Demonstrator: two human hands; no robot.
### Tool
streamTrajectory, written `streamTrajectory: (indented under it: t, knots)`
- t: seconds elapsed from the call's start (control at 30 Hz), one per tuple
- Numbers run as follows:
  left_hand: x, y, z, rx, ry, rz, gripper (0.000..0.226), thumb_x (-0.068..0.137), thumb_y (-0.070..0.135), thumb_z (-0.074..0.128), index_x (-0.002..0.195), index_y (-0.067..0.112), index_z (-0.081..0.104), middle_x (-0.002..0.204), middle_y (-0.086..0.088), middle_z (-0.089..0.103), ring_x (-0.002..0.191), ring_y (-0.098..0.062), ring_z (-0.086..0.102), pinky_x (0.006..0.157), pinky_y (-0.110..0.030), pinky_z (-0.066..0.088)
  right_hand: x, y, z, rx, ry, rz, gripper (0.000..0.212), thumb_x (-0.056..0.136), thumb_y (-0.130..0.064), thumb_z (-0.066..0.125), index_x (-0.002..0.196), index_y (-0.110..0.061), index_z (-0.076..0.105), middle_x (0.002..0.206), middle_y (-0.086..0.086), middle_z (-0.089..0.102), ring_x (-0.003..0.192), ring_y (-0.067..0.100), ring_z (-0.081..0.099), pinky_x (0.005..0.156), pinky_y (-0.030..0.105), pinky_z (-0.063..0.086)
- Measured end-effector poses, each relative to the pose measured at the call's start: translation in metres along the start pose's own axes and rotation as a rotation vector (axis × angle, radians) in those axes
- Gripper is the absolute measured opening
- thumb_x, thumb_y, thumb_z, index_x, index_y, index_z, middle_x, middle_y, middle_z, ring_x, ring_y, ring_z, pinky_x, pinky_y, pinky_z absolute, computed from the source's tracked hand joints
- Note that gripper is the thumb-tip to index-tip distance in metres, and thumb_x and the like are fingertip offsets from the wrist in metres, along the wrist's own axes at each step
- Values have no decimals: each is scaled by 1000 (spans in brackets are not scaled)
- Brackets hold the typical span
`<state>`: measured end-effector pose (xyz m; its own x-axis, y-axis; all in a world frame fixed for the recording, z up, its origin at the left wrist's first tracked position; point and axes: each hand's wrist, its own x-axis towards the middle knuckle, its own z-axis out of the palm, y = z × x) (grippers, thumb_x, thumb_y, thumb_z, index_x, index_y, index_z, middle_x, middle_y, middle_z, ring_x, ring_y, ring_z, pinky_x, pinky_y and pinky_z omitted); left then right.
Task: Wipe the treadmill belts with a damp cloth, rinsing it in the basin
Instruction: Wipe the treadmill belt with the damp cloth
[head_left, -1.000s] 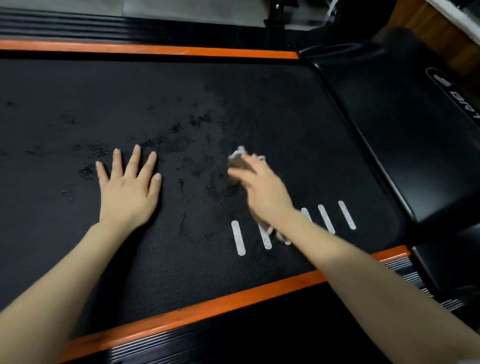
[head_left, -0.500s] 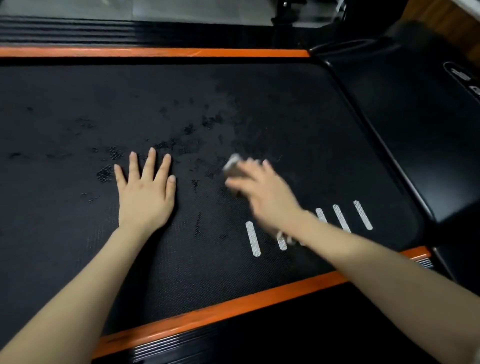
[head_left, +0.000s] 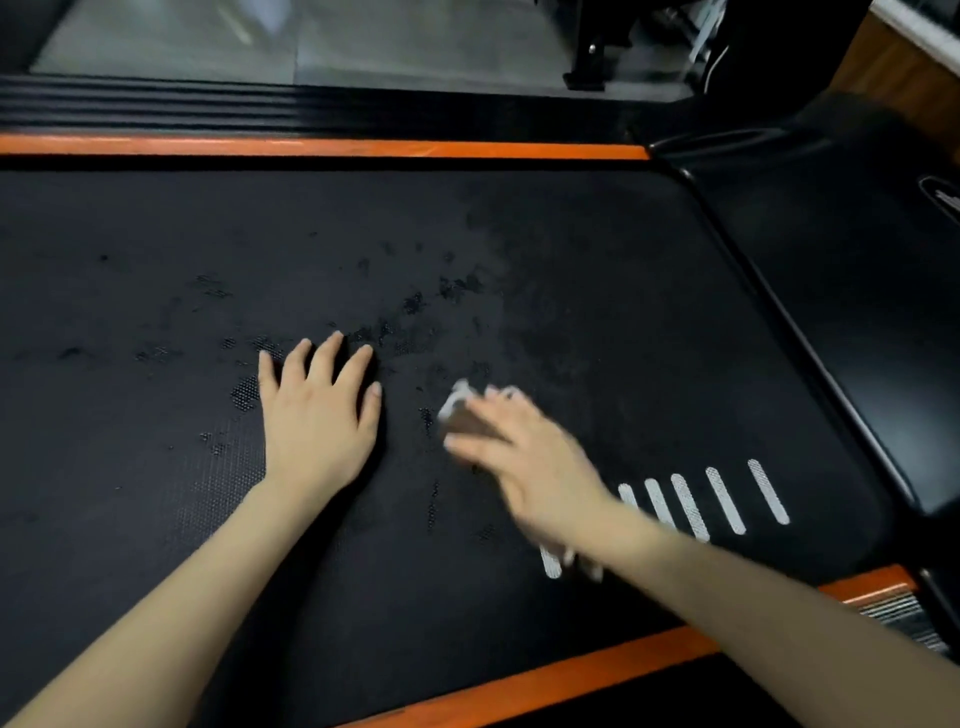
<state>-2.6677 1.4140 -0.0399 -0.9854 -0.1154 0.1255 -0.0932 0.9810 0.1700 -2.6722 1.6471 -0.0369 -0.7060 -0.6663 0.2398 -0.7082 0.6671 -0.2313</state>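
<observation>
The left hand (head_left: 317, 415) lies flat with fingers spread, braced on the treadmill belt (head_left: 597, 291). Just beside it the right hand (head_left: 519, 457), blurred, holds the pale cloth (head_left: 456, 402) bunched under its fingers against the belt. Wet blotches (head_left: 415, 304) lie beyond both hands. So bunched, the cloth may smear grime instead of lifting it, and the braced palm could slip if the belt rolls.

place: gym or exercise room | evidence: treadmill belt (head_left: 571, 249), orange side rails (head_left: 322, 148), motor cover (head_left: 831, 270)
</observation>
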Motion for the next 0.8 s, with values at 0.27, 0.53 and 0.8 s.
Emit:
streamTrajectory:
  t: [0.27, 0.53, 0.8]
  knots:
    - [50, -9, 13, 22, -50, -45, 60, 93, 46, 14, 147, 27, 32, 156, -9, 24, 143, -39, 11, 113, -60, 1, 98, 66, 12, 0, 186, 511, 33, 93, -9, 51, 122, -20, 62, 145, 10, 41, 135, 35, 34, 108, 43, 36]
    - [49, -9, 18, 37, -45, -26, 61, 94, 46, 10, 148, 26, 29, 156, -9, 25, 143, -39, 12, 114, -60, 5, 51, -20, 14, 90, 71, 98, 46, 77, 0, 66, 115, -26, 66, 136, 9, 52, 125, 35, 48, 89, 47, 49]
    - [50, -11, 15, 15, -50, -29, 61, 94, 46, 12, 146, 25, 35, 153, -10, 31, 142, -41, 17, 113, -61, 7, 174, 84, 24, -4, 209, 582, 34, 96, -13, 44, 125, -22, 59, 144, 8, 40, 131, 33, 38, 98, 43, 43]
